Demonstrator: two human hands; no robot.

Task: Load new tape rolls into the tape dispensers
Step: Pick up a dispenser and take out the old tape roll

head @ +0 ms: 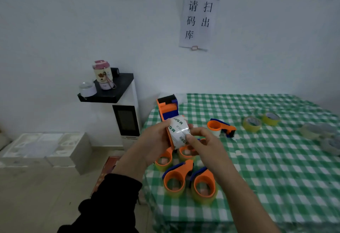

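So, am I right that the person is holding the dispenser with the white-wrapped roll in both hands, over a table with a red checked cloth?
Not quite: the cloth is green checked, not red, as the head view shows. The rest holds: the left hand and right hand both hold the dispenser with the white-wrapped roll over the table.

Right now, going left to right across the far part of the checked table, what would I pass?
Upright orange-and-blue tape dispenser → orange dispenser lying flat → two yellow tape rolls → clear tape rolls near the right edge of the green checked tablecloth.
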